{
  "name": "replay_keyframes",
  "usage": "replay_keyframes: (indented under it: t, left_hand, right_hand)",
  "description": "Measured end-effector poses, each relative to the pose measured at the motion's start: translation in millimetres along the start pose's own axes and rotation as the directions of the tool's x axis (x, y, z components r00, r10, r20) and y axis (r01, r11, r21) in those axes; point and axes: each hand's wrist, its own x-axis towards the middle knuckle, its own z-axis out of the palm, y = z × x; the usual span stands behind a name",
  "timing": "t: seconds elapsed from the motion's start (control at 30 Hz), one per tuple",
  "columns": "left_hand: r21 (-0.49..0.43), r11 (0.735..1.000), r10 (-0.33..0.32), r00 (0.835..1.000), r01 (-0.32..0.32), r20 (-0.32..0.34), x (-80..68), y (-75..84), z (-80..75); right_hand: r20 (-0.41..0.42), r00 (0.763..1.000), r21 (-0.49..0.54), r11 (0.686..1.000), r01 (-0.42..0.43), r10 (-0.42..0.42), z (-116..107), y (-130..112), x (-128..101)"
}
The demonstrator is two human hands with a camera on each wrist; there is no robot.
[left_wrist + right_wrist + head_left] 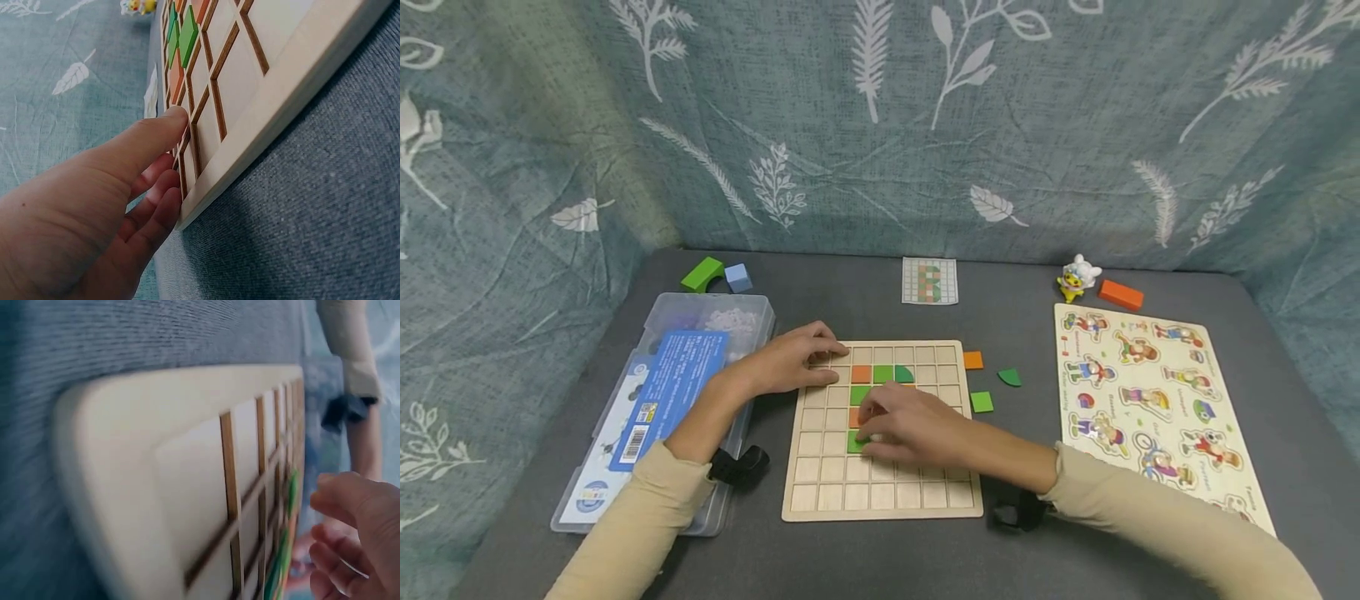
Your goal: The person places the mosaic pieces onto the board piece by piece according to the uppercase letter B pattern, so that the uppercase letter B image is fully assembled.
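Observation:
A wooden grid board (820, 492) lies in the middle of the grey table. Its upper cells hold orange and green tiles, such as an orange tile (861, 374) and a green quarter-round (904, 374). My left hand (831, 354) rests with fairly straight fingers on the board's far left corner; the left wrist view shows the left hand (169, 169) lying on the board (294, 69). My right hand (868, 429) is over the board's centre, with curled fingertips pinching a green tile (855, 442) in a cell. In the right wrist view the right hand (325, 531) hovers by the board (125, 456).
Loose tiles lie right of the board: orange (973, 360), green quarter-round (1011, 377), green square (981, 402). A pattern card (929, 281) lies behind it. Left are a plastic box (752, 312), green block (702, 274) and blue block (738, 277). Right are a figure puzzle (1157, 400), toy (1077, 279) and orange block (1121, 294).

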Motion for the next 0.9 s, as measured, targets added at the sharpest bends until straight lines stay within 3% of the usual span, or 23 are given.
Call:
replay_keyframes:
  t: [0.13, 0.27, 0.43, 0.63, 0.9]
  left_hand:
    - [0.004, 1.000, -0.002, 1.000, 0.002, 0.005, -0.4, 0.2, 0.9]
    - [0.002, 1.000, -0.002, 1.000, 0.002, 0.010, -0.2, -0.8, 1.7]
    - [0.000, 1.000, -0.007, 1.000, 0.007, 0.008, -1.7, -0.3, 1.3]
    - [0.007, 1.000, -0.002, 1.000, 0.002, 0.000, -2.0, -1.2, 1.9]
    - [-0.003, 1.000, -0.001, 1.000, 0.001, 0.002, -1.4, 0.1, -0.2]
  right_hand:
    - [-0.095, 0.987, 0.116, 0.986, -0.122, 0.133, -13.0, 24.2, -21.5]
    - [-0.179, 0.939, 0.212, 0.944, -0.253, 0.293, -25.4, 62.3, -50.9]
    - [-0.141, 0.896, 0.318, 0.877, -0.361, 0.420, -33.0, 106.1, -83.2]
    - [-0.075, 0.907, 0.360, 0.859, -0.363, 0.415, -30.6, 128.6, -99.7]
    - [-0.159, 0.916, 0.351, 0.888, -0.296, 0.368, -23.1, 134.3, -102.7]
